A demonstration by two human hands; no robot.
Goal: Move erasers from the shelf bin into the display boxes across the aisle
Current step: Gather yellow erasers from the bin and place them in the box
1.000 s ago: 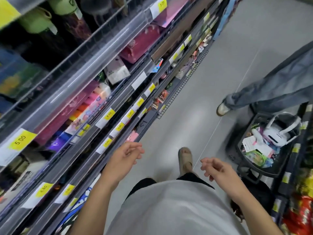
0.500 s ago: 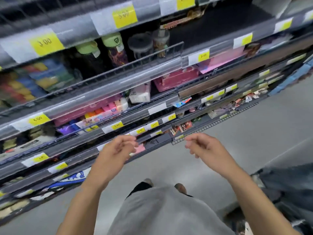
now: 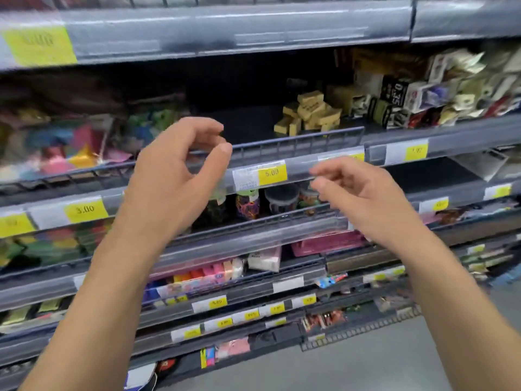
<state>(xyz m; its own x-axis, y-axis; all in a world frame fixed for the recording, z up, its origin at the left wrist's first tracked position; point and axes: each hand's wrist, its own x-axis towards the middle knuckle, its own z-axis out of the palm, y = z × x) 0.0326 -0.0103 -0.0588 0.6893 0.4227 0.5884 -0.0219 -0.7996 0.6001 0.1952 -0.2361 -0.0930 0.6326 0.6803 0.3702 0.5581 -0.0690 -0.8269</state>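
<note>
Behind the wire shelf rail (image 3: 298, 143), the loose pile of tan erasers (image 3: 308, 114) is sitting while I am raising my left hand (image 3: 174, 176) and right hand (image 3: 358, 193), fingers loosely curled and empty, risking toppling the heap with a clumsy grab.

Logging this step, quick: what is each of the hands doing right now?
Left hand: open, fingers loosely curled, holding nothing.
Right hand: open, holding nothing.

2 bare forearms, no sleeves, left hand (image 3: 180, 167), right hand (image 3: 363, 193)

Yellow price tag (image 3: 272, 172): "5.00"; another tag (image 3: 85, 209): "3.00" (rest blurred).
</note>
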